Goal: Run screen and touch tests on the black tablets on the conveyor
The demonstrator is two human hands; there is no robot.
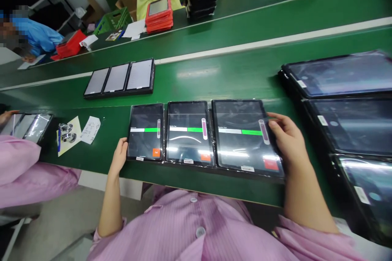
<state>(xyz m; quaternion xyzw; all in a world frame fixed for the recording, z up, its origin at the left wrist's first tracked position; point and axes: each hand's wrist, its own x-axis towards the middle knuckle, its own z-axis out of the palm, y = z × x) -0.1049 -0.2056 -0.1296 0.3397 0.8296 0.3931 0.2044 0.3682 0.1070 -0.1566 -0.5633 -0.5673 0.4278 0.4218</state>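
Note:
Three tablets lie side by side in front of me: a left tablet point(146, 142), a middle tablet point(187, 147) and a right tablet point(235, 147). Their lit dark screens each show a white and green bar, a purple slider and a red or orange button. My left hand point(118, 158) grips the outer edge of the left tablet, fingertips at its side. At the opposite end, my right hand point(288, 138) holds the right tablet's outer edge, thumb near the screen border and fingers beyond it. Between them the row is clasped from both ends; what lies beneath is hidden.
Stacked tablets point(355, 126) line the right side. Farther back stands another row of tablets point(116, 78). Left lie a yellow paper point(75, 132) with metal parts and a written note point(91, 129). A pink-sleeved person point(18, 167) works at left; red-cased tablets point(159, 18) stand across the bench.

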